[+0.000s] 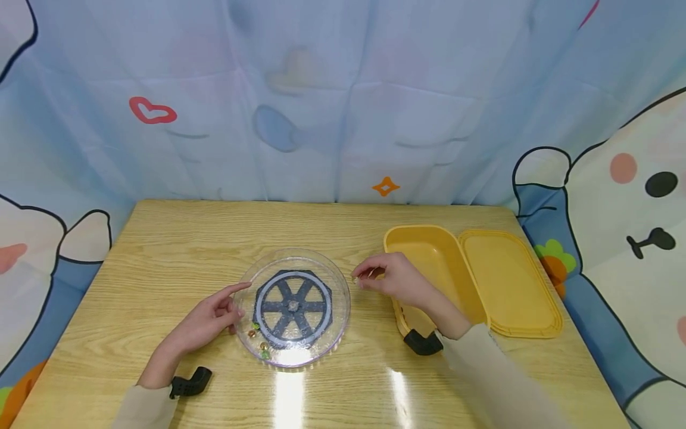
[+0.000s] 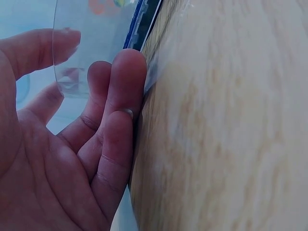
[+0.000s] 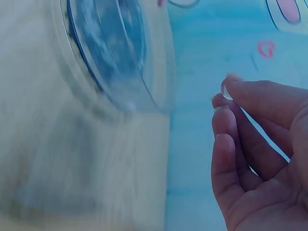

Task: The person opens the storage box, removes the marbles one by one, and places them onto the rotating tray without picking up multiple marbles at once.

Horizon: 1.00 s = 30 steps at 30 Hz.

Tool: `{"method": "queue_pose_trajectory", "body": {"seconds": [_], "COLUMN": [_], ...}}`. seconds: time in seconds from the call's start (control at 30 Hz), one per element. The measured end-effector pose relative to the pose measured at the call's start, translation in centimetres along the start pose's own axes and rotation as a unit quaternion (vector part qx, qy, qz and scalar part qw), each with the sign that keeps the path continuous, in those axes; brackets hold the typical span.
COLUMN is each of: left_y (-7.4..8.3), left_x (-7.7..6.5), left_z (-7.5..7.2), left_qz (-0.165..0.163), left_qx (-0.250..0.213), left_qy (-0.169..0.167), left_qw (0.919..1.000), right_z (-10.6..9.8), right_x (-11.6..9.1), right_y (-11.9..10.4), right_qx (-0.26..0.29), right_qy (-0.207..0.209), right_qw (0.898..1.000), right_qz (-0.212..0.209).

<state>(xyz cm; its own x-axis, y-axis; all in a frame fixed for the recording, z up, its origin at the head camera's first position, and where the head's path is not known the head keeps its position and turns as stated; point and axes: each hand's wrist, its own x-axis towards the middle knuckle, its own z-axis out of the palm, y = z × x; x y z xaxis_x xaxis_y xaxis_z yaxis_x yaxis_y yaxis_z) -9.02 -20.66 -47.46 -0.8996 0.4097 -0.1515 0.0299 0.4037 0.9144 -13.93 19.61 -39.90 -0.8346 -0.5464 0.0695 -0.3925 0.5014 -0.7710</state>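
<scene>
A round clear dish (image 1: 337, 333) stands left of the table's middle, a dark six-spoked wheel shape (image 1: 293, 305) showing in it. Several small green and amber pieces (image 1: 264, 347) lie at its lower left. My left hand (image 1: 206, 322) holds the dish's left rim; in the left wrist view its fingers (image 2: 127, 72) lie on both sides of the clear wall (image 2: 86, 29). Right of the dish, apart from it, my right hand (image 1: 393, 277) pinches a small clear piece (image 3: 226, 90) between thumb and fingertips. Its exact kind is too small to tell.
A yellow bin (image 1: 423, 238) stands under and behind my right forearm. Its matching yellow lid (image 1: 514, 286) lies against the bin's right side. Black wrist straps (image 1: 191, 382) sit on both wrists. A printed curtain (image 1: 321, 119) hangs along the table's far edge.
</scene>
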Motion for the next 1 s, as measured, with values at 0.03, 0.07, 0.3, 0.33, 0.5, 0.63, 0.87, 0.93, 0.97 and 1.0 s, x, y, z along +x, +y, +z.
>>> {"method": "queue_pose_trajectory", "body": {"seconds": [0.03,0.07,0.3,0.33,0.5,0.63,0.87,0.93,0.97,1.0], "left_y": [0.0,0.0,0.2,0.3,0.4,0.5,0.4,0.4,0.3,0.3], "left_x": [0.0,0.0,-0.1,-0.1,-0.2,-0.3,-0.2,-0.2,-0.2,-0.2], "left_z": [0.0,0.0,-0.1,-0.1,-0.1,-0.1,0.0,0.0,0.0,0.0], "left_qz": [0.0,-0.001,-0.004,-0.005,-0.005,0.001,-0.008,-0.01,-0.009,-0.009], "left_qx": [0.0,-0.001,-0.001,-0.001,-0.004,-0.009,-0.005,-0.003,-0.002,-0.003], "left_qy": [0.0,0.0,-0.001,-0.001,-0.001,-0.001,0.001,-0.001,-0.002,-0.002], "left_qw": [1.0,1.0,1.0,1.0,1.0,1.0,1.0,0.9999,1.0,1.0], "right_z": [0.5,0.9,4.0,4.3,5.8,6.3,6.7,6.7,6.7,6.7], "right_x": [0.1,0.2,1.1,1.2,1.7,1.7,1.7,1.6,1.6,1.6], "right_y": [-0.3,-0.6,-2.4,-2.6,-3.2,-3.5,-3.8,-3.8,-3.7,-3.7], "right_qx": [-0.002,-0.002,0.025,0.029,0.064,0.079,0.06,0.058,0.059,0.061], "right_qy": [-0.005,-0.009,-0.026,-0.028,-0.044,-0.057,-0.07,-0.069,-0.067,-0.067], "right_qw": [1.0,1.0,0.999,0.999,0.996,0.994,0.995,0.995,0.995,0.994], "right_qz": [-0.006,-0.008,-0.029,-0.032,-0.045,-0.048,-0.045,-0.051,-0.053,-0.055]}}
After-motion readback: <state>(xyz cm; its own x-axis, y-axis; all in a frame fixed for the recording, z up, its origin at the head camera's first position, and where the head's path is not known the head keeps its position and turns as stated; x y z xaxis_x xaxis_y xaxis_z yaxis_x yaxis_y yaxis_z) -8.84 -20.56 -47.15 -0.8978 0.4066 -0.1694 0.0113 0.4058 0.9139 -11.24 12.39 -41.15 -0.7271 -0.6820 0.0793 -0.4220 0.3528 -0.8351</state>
